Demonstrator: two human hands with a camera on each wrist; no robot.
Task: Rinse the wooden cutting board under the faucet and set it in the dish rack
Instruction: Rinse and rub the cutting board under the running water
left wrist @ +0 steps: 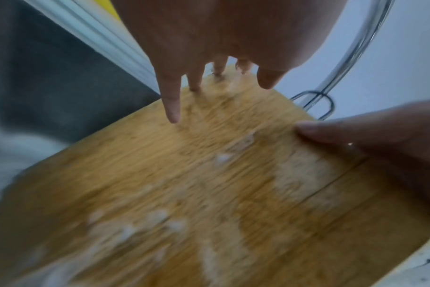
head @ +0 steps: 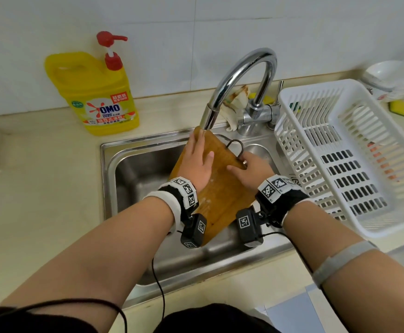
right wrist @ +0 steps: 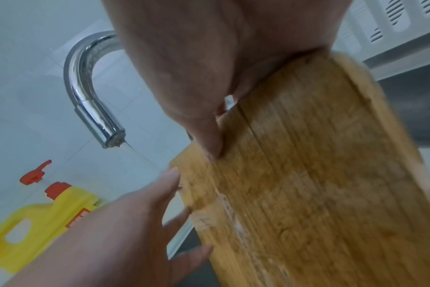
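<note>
The wooden cutting board [head: 222, 195] leans tilted in the sink, its top end under the faucet spout [head: 208, 118]. A thin stream of water [right wrist: 131, 150] runs from the spout. My left hand [head: 197, 162] lies flat on the board's face, fingers straight and pointing up toward the spout. White suds streak the wet board [left wrist: 184, 184] below my left fingers [left wrist: 172, 104]. My right hand [head: 249, 169] grips the board's right edge beside its wire hanging loop [head: 236, 146], thumb [right wrist: 209, 139] on the face. The right hand's other fingers are hidden behind the board [right wrist: 319, 184].
The steel sink [head: 143, 169] surrounds the board. A white slatted dish rack [head: 355, 150] stands just right of the sink. A yellow detergent bottle [head: 95, 92] stands at back left, a rag [head: 234, 104] behind the faucet, bowls [head: 388, 75] and a yellow sponge [head: 403, 108] at far right.
</note>
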